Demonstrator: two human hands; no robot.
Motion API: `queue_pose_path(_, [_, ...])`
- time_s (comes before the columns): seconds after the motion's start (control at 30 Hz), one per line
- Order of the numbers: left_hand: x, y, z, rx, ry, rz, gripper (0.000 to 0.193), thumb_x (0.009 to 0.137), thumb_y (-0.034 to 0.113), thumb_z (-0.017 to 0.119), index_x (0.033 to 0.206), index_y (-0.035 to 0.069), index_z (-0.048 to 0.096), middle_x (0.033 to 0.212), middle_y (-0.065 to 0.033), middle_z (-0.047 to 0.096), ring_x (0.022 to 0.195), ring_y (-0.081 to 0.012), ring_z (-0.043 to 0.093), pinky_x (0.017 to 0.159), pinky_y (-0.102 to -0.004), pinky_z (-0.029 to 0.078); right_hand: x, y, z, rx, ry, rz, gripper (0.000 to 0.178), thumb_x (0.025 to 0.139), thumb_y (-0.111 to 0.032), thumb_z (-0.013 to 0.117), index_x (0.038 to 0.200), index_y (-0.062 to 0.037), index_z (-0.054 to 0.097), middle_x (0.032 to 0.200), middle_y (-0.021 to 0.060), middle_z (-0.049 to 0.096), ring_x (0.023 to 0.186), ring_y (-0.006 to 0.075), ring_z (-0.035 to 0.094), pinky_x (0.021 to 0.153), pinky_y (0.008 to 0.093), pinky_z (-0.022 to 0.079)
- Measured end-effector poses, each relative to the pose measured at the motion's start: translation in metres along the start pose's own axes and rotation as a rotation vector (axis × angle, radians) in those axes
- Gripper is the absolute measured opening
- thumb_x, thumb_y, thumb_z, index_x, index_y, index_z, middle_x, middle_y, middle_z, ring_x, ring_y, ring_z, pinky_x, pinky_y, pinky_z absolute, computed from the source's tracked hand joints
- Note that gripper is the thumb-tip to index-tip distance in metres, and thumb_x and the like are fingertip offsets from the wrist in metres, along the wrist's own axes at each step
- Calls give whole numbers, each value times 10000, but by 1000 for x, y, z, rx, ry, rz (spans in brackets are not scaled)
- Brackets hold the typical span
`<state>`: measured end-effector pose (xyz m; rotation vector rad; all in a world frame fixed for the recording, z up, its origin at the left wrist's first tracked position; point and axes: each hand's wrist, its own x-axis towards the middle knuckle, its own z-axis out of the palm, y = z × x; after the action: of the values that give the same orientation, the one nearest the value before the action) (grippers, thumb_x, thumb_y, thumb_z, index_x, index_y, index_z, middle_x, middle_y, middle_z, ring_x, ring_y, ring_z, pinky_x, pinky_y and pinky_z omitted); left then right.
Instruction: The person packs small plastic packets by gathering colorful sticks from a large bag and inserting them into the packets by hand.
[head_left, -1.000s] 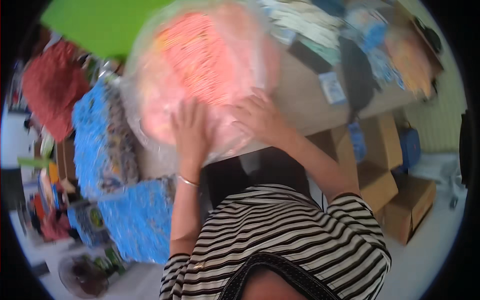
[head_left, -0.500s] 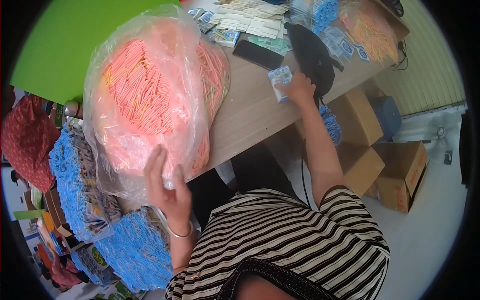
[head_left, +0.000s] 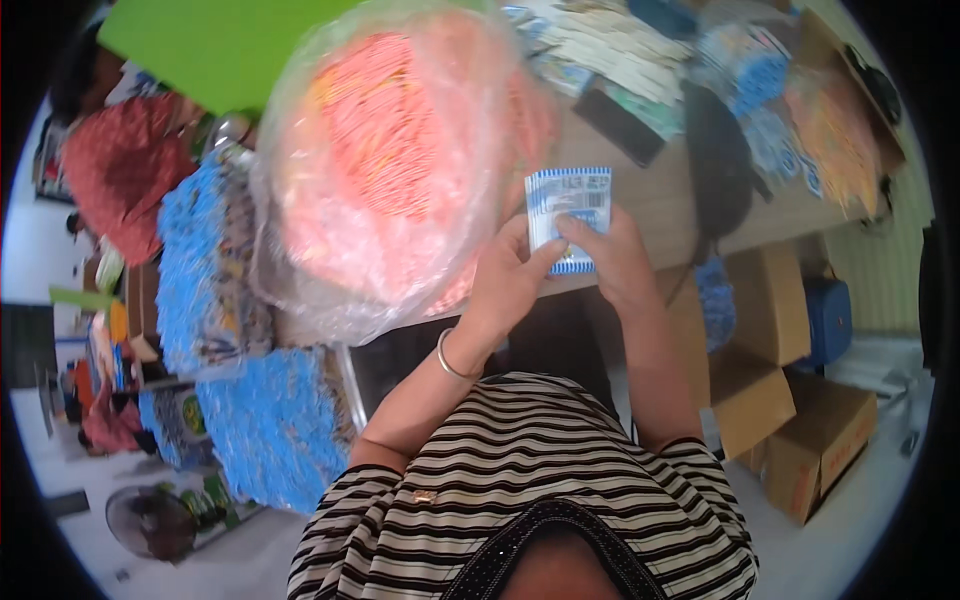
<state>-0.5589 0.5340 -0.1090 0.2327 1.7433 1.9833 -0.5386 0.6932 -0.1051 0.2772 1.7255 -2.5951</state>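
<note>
A stack of small flat blue-and-white printed packets [head_left: 570, 195] is held upright above the table's near edge. My left hand [head_left: 507, 275] grips its left side, thumb across the front. On the other side, my right hand [head_left: 622, 260] is closed around the right and lower part, its thumb pressed on the face of the top packet. Close by on the left stands a big clear plastic bag [head_left: 275, 240] full of thin pink sticks [head_left: 380, 130]. The fingers behind the packets are hidden.
On the wooden table [head_left: 560, 140] lie a dark phone [head_left: 620, 127], a black pouch-like thing [head_left: 718, 165] and white paper pieces [head_left: 610, 45]. Cardboard boxes [head_left: 820, 435] stand at the right. Blue packet piles [head_left: 270, 430] sit left, near a person in red [head_left: 120, 170].
My right hand has brought the packets from the table's right side toward the middle. My left hand has left the bag of pink sticks and now grips the packets too. The view has shifted.
</note>
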Motion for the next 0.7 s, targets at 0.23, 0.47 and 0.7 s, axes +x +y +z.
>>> queue_pose_path(0.23, [-59,48,-103,104,462,164,399,920,91,661,1275,-26,521,930,-82,691,788,-115,655,659,-255,533,30,-10,60,-482,-82,-425,319,862,-119,723,1151,-9,642,1065,92,667,967,182,642,847,308,503])
queue_pose_path(0.47, [-42,-2,-155,377,570,119,567,877,105,696,1359,-20,426,885,-168,700,767,-211,692,666,-334,542,137,-19,140,-1304,-201,-1077,401,771,-152,766,1140,-59,639,1149,114,622,1095,288,573,924,428,447])
queue_pose_path(0.7, [-29,19,-142,570,635,105,656,852,184,716,1389,-5,390,904,-228,690,783,-358,696,689,-420,549,214,-8,178,-1730,-346,-919,386,753,-220,766,1086,-63,650,1140,102,605,1139,292,531,935,459,413])
